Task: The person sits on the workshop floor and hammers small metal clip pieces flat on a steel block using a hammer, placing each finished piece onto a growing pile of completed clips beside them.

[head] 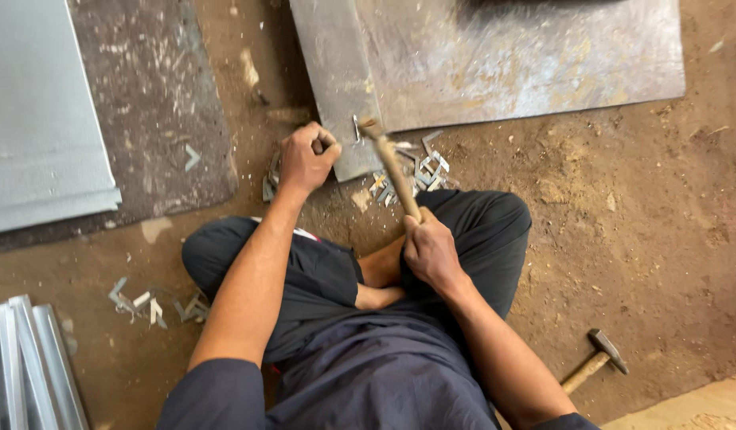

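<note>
Spare hammer point(595, 360) nr scrap clips point(419, 171)

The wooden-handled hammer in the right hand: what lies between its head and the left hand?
Head view: only a narrow strip of the grey metal plate, bearing a small metal clip.

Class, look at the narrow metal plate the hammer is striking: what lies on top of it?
On the narrow metal plate a small bent metal clip sits beneath the hammer. The left hand hides its near corner.

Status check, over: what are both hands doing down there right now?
Right hand gripping wooden-handled hammer, head on small metal clip. Left hand fisted beside grey steel plate. Nothing in the way.
</note>
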{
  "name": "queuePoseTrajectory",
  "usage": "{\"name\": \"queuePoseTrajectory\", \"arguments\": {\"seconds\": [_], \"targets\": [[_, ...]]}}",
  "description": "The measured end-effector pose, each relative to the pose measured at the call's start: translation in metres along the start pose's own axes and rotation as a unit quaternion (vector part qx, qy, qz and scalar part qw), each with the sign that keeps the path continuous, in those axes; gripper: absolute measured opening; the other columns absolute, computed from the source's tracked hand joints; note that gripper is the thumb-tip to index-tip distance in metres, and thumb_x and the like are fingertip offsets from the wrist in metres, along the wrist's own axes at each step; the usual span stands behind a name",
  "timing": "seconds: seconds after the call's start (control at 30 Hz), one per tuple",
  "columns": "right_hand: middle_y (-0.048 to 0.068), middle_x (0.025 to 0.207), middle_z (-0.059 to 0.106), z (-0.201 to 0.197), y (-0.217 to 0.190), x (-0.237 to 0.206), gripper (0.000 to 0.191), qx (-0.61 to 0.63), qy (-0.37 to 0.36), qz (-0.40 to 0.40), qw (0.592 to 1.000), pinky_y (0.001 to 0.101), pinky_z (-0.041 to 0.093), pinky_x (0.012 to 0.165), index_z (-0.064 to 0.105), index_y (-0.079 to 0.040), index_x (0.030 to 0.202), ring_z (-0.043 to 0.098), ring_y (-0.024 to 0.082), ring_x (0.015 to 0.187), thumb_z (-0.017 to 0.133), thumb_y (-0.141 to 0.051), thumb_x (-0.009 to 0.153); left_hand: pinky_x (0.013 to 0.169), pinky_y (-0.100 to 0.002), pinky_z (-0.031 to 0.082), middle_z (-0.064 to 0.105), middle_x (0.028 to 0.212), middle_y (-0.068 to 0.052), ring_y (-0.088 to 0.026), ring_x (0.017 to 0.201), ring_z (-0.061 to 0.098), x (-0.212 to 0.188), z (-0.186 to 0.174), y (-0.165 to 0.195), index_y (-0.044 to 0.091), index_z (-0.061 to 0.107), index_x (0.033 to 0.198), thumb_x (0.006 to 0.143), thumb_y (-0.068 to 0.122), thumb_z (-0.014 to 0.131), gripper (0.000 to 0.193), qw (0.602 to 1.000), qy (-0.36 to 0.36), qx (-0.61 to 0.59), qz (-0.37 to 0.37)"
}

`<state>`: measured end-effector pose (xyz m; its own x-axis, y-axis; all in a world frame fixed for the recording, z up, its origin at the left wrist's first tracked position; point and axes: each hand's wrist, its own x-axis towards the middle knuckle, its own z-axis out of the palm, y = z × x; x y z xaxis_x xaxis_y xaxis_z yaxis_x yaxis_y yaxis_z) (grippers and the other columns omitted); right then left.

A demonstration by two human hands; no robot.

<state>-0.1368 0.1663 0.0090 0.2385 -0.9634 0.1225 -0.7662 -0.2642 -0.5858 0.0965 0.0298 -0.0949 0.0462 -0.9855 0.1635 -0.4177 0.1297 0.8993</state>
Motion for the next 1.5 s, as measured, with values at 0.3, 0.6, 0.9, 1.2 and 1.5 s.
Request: {"name": "queuePoseTrajectory", "arguments": {"seconds": [0.3,0.6,0.9,1.2,1.5], "targets": [[0.026,0.081,0.060,0.008,0.009,0.009,0.042,-0.064,-0.082,0.104,0.989,0.0521,0.046,0.067,0.058,0.007,0.075,0.062,0.048,0.074,0.050,-0.021,0.106,0.056,-0.030,0.045,0.065,0.065,-0.002,-0.009,0.059,0.055,0.000,-0.004,-0.005,0.006,0.069,0.081,0.078,0.015,0.081,0.015,0.990,-0.057,-0.035,-0.123],[0.025,0.086,0.063,0.008,0.006,0.030,0.040,-0.032,-0.057,0.107,0.992,0.0525,0.047,0.070,0.064,0.008,0.085,0.063,0.046,0.078,0.051,-0.022,0.107,0.056,-0.028,0.046,0.062,0.065,0.002,-0.005,0.059,0.053,0.007,0.001,-0.012,0.007,0.070,0.082,0.075,0.012,0.080,0.013,0.988,-0.060,-0.048,-0.132],[0.028,0.083,0.062,0.003,0.025,0.039,0.039,-0.027,-0.036,0.087,0.995,0.0568,0.047,0.071,0.059,0.006,0.085,0.062,0.051,0.080,0.046,-0.024,0.107,0.056,-0.025,0.047,0.062,0.065,0.005,-0.005,0.058,0.054,0.004,-0.009,0.004,0.009,0.072,0.085,0.076,0.013,0.080,0.012,0.997,-0.041,-0.039,-0.061],[0.024,0.086,0.062,0.017,0.033,-0.026,0.047,-0.027,-0.069,0.187,0.980,0.0553,0.047,0.071,0.060,0.005,0.075,0.062,0.050,0.081,0.049,-0.027,0.107,0.080,-0.041,0.038,0.046,0.095,-0.004,-0.025,0.092,0.047,0.021,0.001,0.017,0.028,0.080,0.103,0.077,0.017,0.085,0.029,0.957,-0.014,0.216,0.195],[0.023,0.081,0.061,0.015,0.033,-0.019,0.050,0.000,-0.067,0.194,0.979,0.0524,0.047,0.067,0.058,0.007,0.072,0.062,0.045,0.074,0.049,-0.029,0.107,0.094,-0.040,0.041,0.045,0.099,0.000,-0.021,0.097,0.047,0.013,0.004,-0.009,0.024,0.075,0.115,0.085,0.023,0.081,0.031,0.986,0.007,0.145,0.083]]}}
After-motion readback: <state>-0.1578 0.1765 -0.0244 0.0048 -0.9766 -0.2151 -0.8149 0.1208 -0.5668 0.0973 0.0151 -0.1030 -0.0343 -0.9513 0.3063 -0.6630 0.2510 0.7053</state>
